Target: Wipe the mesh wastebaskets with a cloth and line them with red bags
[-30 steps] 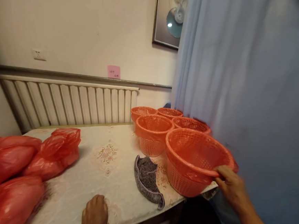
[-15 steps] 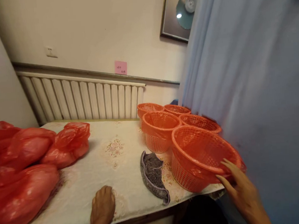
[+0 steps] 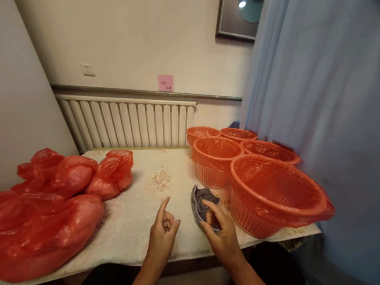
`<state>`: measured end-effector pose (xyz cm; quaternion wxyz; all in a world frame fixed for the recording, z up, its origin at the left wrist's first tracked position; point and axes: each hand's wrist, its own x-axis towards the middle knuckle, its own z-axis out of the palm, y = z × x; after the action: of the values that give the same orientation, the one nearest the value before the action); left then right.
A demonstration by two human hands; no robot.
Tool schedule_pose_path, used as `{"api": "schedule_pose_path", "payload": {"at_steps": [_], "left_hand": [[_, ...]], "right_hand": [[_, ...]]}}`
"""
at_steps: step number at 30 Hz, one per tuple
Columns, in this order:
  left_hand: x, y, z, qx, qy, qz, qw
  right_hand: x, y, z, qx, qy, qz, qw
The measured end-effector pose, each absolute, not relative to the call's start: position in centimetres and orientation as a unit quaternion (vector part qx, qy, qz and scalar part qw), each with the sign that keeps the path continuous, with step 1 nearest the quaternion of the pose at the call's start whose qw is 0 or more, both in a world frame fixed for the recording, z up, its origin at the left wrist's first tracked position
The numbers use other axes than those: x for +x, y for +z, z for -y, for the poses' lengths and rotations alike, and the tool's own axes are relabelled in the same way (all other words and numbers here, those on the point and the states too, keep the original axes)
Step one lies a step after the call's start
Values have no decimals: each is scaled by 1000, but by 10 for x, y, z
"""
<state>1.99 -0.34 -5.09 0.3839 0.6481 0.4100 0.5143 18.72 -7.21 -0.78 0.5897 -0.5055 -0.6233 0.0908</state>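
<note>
A crumpled grey cloth with a pale edge [image 3: 198, 203] lies on the patterned tablecloth [image 3: 144, 225]. Over its right part is my right hand [image 3: 222, 234], thumb and index finger apart; whether it touches the cloth is unclear. My left hand [image 3: 162, 232] is left of the cloth above the table, index finger stretched out and thumb apart, holding nothing. Just right of my right hand stands a large orange basket [image 3: 251, 212] lined with red plastic. A smaller lined basket [image 3: 212, 176] stands behind the cloth.
Several filled red plastic bags [image 3: 52, 232] cover the table's left side. More orange baskets [image 3: 269, 149] stand at the back right, beside a blue curtain [image 3: 333, 127]. A white radiator [image 3: 129, 123] and a pink note [image 3: 166, 83] are behind the table.
My right hand has left the large basket's rim and moved left over the cloth. My left hand has lifted from the table, moved right and opened. The view has shifted left.
</note>
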Motion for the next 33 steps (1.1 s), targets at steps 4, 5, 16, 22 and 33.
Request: {"api": "schedule_pose_path", "payload": {"at_steps": [4,5,16,22,33], "left_hand": [[16,-40,3,673,507,-407,352],[14,-43,-2,676,492,-425,347],[-2,-80,-33,675,391,-512,360],[-3,-79,-32,675,392,-504,369],[-1,-79,-29,676,393,-496,377]], "right_hand": [[165,-26,33,-506,110,636,572],[164,-33,22,-522,131,637,552],[167,-83,-20,-595,153,611,500],[169,-92,-26,-598,136,607,505],[171,-93,-25,-593,145,607,508]]}}
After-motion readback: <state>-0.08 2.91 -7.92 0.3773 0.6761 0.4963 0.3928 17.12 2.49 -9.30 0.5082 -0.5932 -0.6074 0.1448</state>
